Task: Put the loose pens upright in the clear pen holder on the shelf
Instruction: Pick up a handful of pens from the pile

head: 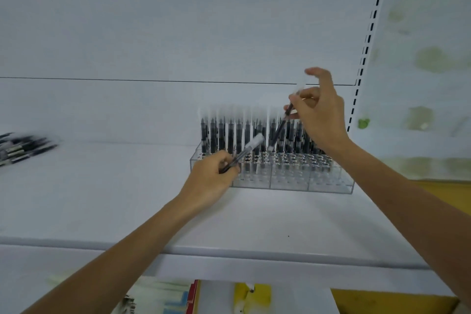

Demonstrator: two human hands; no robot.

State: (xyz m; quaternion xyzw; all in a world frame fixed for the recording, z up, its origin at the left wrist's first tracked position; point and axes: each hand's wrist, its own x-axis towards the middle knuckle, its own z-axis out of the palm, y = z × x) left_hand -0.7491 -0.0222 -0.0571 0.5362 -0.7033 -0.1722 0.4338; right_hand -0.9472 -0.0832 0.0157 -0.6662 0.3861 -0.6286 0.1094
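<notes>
Fingers (304, 97) of the right hand (322, 122) pinch a black pen (280, 127) near its upper end, thumb and forefinger closed on the barrel while the other fingers spread loosely above, right of centre in the head view. That pen slants down and to the left, its lower end just above the open holes of the clear pen holder (328, 183), which sits on the white shelf (114, 199) at mid-frame. The back rows of the holder are filled with standing pens (229, 135); the front rows look mostly empty, though blur hides the detail. At the holder's left end the left hand (211, 181) is curled round a second pen (248, 149), which tilts up to the right with its pale end raised. A heap of loose pens (23, 148) lies at the far left edge of the frame, well apart from the holder. To do this step well, I would bring the right-hand pen from its slant to vertical before lowering, aim at one free hole just in front of the filled rows, and let go only once it seats. The risk seems to be knocking neighbouring pens with the slanted barrel or with the left hand so near.
</notes>
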